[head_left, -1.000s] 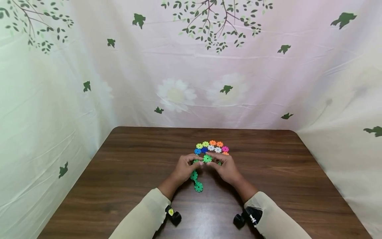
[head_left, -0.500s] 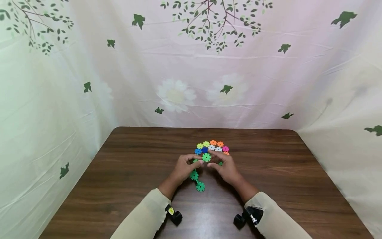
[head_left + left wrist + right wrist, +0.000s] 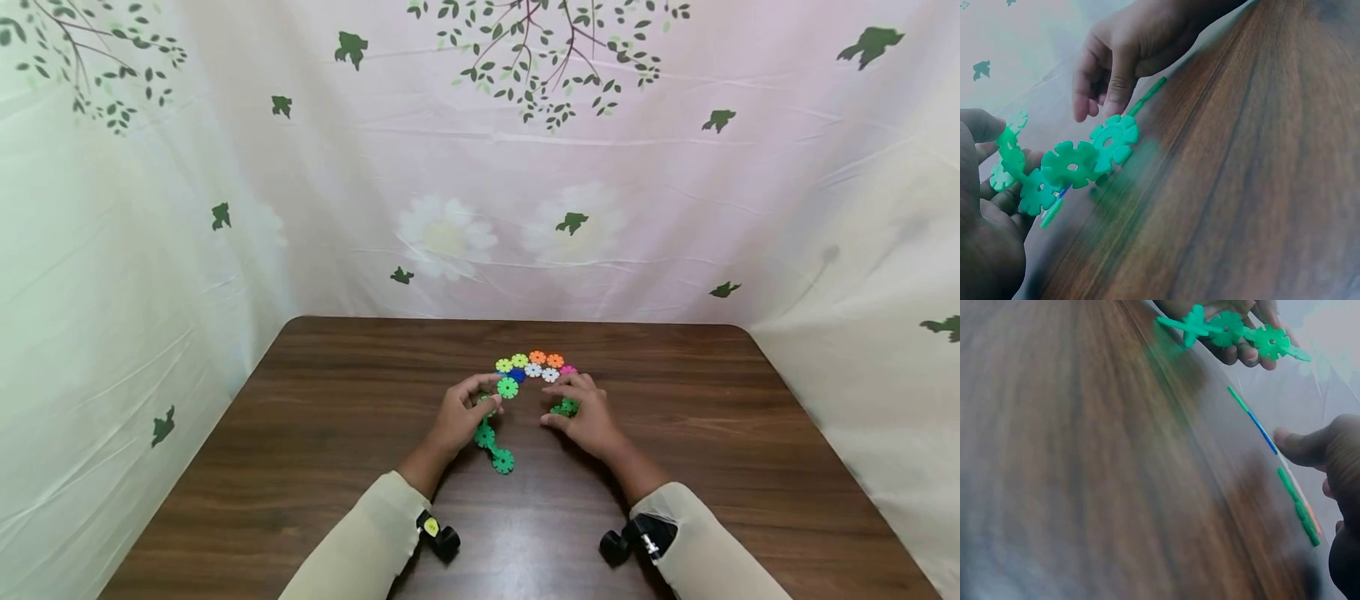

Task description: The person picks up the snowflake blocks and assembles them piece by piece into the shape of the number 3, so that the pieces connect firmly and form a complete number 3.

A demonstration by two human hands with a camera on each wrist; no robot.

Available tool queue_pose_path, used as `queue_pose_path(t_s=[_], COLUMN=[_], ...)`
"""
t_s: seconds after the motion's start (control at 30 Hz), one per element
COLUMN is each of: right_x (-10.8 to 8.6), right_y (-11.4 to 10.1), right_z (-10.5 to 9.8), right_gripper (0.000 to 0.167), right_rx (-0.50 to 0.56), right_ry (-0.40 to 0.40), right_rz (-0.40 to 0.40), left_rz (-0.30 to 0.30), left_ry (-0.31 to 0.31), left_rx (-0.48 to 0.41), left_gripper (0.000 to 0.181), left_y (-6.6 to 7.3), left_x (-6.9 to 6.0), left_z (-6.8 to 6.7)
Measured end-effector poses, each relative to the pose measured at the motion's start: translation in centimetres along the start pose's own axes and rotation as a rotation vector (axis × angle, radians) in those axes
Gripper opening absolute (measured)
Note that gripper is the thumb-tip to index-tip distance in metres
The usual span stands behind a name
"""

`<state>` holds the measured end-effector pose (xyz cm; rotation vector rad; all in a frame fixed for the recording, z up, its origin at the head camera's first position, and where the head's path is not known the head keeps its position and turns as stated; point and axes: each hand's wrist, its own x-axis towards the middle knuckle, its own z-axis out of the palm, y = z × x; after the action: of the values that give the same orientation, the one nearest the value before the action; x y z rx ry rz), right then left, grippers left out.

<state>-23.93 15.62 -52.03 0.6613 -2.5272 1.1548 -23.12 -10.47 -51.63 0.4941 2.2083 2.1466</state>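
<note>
A chain of green flower-shaped interlocking discs (image 3: pixel 485 435) is raised off the table in my left hand (image 3: pixel 456 417), which pinches it between thumb and fingers near one end. In the left wrist view the linked discs (image 3: pixel 1071 165) sit at differing angles to one another. My right hand (image 3: pixel 594 418) is over loose green discs (image 3: pixel 567 406) on the table, its thumb and fingers spread apart and gripping nothing. Those green discs (image 3: pixel 1299 509) lie flat near the thumb in the right wrist view; the fingers partly hide them in the head view.
Beyond the hands, several flat discs lie in rows on the brown wooden table (image 3: pixel 360 375): yellow (image 3: pixel 520 360), orange (image 3: pixel 537 357), white (image 3: pixel 533 370), blue (image 3: pixel 517 376) and pink (image 3: pixel 569 369). A patterned cloth (image 3: pixel 480 167) hangs behind the table.
My right hand has drawn away from the chain, moving right to the loose green discs. The left hand keeps its hold, and the chain's top disc has shifted slightly left.
</note>
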Motion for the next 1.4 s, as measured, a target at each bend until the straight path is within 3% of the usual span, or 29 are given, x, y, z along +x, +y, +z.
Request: queue_pose_path(t_s=[0.13,0.37,0.8,1.13,1.4], right_x=[-0.3,-0.3,-0.2,-0.4,-0.4], right_y=[0.1,0.5,1.1,1.0,0.8], right_z=[-0.2,-0.6,-1.3,-1.0,-0.8], right_gripper=[0.04,0.036,0.015,0.023,0.018], right_rx=[-0.009,0.0,-0.036,0.01,0.019], right_ry=[-0.078,-0.114,-0.12,-0.113,-0.064], right_rz=[0.038,0.065,0.108,0.069,0.03], left_rz=[0.017,0.037,0.012,0.027,0.026], left_ry=[-0.008,-0.011,-0.016,-0.062,-0.113], left_rx=[0.015,0.025,0.034,0.049,0.071], left_gripper=[0.04,0.04,0.04,0.043,0.046], left_y=[0.0,0.1,0.2,0.1,0.2], left_x=[-0.2,-0.1,-0.3,-0.3,-0.3], left_z=[-0.1,-0.2,-0.2,-0.1,0.0])
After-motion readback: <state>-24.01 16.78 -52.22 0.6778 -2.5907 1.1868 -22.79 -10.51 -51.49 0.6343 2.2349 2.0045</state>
